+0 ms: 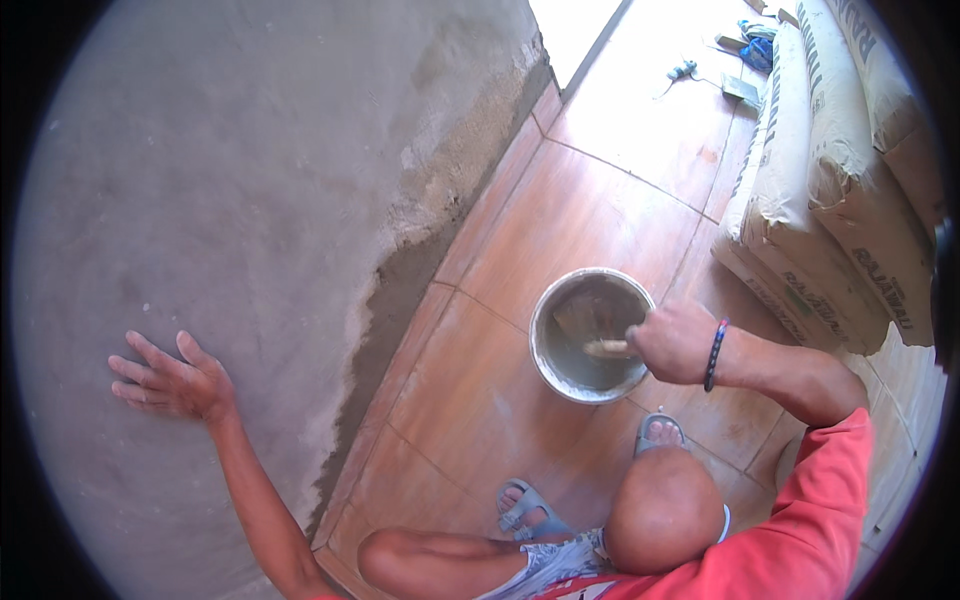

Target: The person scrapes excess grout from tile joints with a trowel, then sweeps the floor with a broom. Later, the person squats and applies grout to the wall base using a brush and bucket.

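My left hand [172,378] is spread against the grey plastered wall [230,200], its fingers apart and nothing in them. Over a round bucket [541,362] on the floor, my right hand [675,343] is closed around a tool with a pale wooden handle [606,348]. The tool's head is down inside the bucket and cannot be made out clearly, so its kind is uncertain. Murky grey liquid or thin mix [605,375] lies in the bucket. Rough, darker patches of plaster run along the wall's lower edge.
Stacked paper sacks [800,190] stand on the right, beyond my right arm. A flat tool [740,90], a blue-grey cord [683,70] and a blue bundle [757,52] lie at the far end. Reddish tiles [480,370] cover the floor, with my sandalled feet near the bucket.
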The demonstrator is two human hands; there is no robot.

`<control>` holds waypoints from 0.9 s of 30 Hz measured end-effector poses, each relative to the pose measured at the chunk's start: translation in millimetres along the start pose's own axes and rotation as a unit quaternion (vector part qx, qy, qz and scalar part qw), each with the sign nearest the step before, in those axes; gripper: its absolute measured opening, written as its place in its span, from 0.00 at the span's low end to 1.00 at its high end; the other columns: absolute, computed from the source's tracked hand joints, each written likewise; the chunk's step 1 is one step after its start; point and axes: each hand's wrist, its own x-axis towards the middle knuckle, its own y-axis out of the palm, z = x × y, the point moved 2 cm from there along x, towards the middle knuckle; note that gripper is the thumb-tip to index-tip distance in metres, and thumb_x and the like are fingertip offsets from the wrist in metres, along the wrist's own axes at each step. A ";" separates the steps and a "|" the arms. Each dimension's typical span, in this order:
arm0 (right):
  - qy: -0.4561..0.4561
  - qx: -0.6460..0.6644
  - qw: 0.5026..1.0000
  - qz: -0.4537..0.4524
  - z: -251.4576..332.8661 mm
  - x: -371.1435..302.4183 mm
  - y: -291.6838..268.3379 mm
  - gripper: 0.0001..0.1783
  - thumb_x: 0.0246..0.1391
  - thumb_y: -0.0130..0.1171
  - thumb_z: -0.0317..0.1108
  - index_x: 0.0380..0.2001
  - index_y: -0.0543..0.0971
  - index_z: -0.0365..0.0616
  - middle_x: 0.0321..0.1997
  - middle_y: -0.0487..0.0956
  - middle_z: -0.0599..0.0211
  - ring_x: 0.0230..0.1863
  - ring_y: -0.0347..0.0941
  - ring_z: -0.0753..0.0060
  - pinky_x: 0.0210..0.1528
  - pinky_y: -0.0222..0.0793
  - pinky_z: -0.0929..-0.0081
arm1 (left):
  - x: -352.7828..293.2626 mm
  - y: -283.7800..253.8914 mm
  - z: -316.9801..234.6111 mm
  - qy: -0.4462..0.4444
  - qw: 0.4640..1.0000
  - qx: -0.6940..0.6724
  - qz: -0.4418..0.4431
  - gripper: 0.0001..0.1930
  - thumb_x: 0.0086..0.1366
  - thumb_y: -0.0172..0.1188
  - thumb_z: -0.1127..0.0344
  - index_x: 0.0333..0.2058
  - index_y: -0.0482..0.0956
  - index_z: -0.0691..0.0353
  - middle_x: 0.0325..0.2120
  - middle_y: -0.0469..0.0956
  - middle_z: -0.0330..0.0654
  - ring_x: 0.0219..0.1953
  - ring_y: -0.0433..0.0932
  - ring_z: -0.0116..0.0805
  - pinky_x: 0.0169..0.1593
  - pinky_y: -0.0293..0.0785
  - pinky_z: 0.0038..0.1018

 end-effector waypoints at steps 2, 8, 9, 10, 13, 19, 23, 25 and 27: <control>0.009 0.032 0.998 -0.057 -1.7 6.3 11.0 0.08 0.41 0.53 0.29 0.17 0.80 0.42 0.20 0.78 0.50 0.25 0.78 0.54 0.28 0.74 0.62 | -7.0 1.3 -4.4 -0.003 1.000 -0.011 0.013 0.32 0.65 0.40 0.40 0.63 0.54 0.48 0.65 0.41 0.49 0.65 0.39 0.65 0.62 0.39 0.57; -0.002 0.024 0.999 -0.039 -1.0 25.5 39.3 0.07 0.44 0.53 0.29 0.24 0.78 0.40 0.19 0.77 0.51 0.23 0.77 0.52 0.27 0.73 0.59 | -4.2 5.1 -5.4 0.011 1.000 -0.023 0.004 0.32 0.65 0.42 0.41 0.64 0.53 0.49 0.65 0.41 0.50 0.64 0.38 0.66 0.63 0.37 0.57; 0.009 0.048 0.998 -0.041 -2.0 18.0 26.3 0.07 0.44 0.53 0.29 0.27 0.78 0.40 0.19 0.77 0.51 0.23 0.76 0.51 0.26 0.73 0.59 | -4.6 5.8 -4.3 0.013 1.000 -0.020 0.001 0.33 0.65 0.42 0.41 0.64 0.53 0.49 0.65 0.41 0.50 0.64 0.38 0.66 0.63 0.37 0.57; 0.020 0.072 0.996 -0.042 -4.6 13.4 19.3 0.08 0.45 0.52 0.29 0.29 0.78 0.40 0.19 0.77 0.52 0.23 0.76 0.51 0.26 0.72 0.59 | -4.7 6.4 -3.4 0.016 1.000 -0.018 -0.002 0.33 0.65 0.42 0.41 0.64 0.53 0.50 0.65 0.40 0.50 0.65 0.38 0.66 0.63 0.37 0.57; -0.015 0.127 0.984 -0.123 -18.1 -11.6 27.5 0.10 0.48 0.52 0.32 0.34 0.77 0.41 0.19 0.76 0.51 0.24 0.76 0.50 0.26 0.71 0.57 | -0.9 3.5 -4.2 0.010 0.999 -0.030 -0.004 0.33 0.65 0.42 0.42 0.64 0.53 0.51 0.66 0.40 0.50 0.65 0.38 0.66 0.63 0.37 0.57; -0.010 0.207 0.961 -0.180 -25.6 -41.4 66.2 0.13 0.50 0.54 0.34 0.39 0.76 0.41 0.23 0.76 0.47 0.29 0.76 0.49 0.29 0.71 0.58 | -4.3 1.2 -7.0 0.014 0.999 -0.032 -0.004 0.32 0.66 0.40 0.42 0.64 0.53 0.51 0.66 0.40 0.50 0.65 0.36 0.64 0.63 0.38 0.55; 0.014 0.371 0.914 -0.166 -30.5 -44.9 83.3 0.14 0.53 0.54 0.34 0.41 0.76 0.39 0.22 0.76 0.57 0.23 0.75 0.65 0.27 0.69 0.69 | -0.8 3.0 -6.1 0.013 0.999 -0.029 -0.011 0.32 0.66 0.39 0.42 0.64 0.54 0.51 0.66 0.41 0.50 0.65 0.37 0.63 0.63 0.38 0.55; 0.068 0.559 0.820 -0.102 -29.1 -42.9 94.9 0.13 0.54 0.54 0.35 0.40 0.77 0.38 0.21 0.75 0.66 0.20 0.71 0.75 0.25 0.67 0.77 | -0.5 1.9 -5.5 0.011 1.000 -0.027 -0.010 0.32 0.66 0.40 0.42 0.64 0.54 0.52 0.66 0.41 0.50 0.65 0.37 0.63 0.63 0.38 0.55; 0.057 0.721 0.684 -0.093 -21.9 -36.8 101.9 0.17 0.56 0.54 0.37 0.44 0.74 0.35 0.20 0.71 0.71 0.16 0.63 0.83 0.20 0.60 0.84 | -1.4 2.8 -6.3 0.010 1.000 -0.024 -0.011 0.32 0.66 0.40 0.42 0.64 0.54 0.52 0.66 0.42 0.50 0.65 0.38 0.63 0.63 0.38 0.55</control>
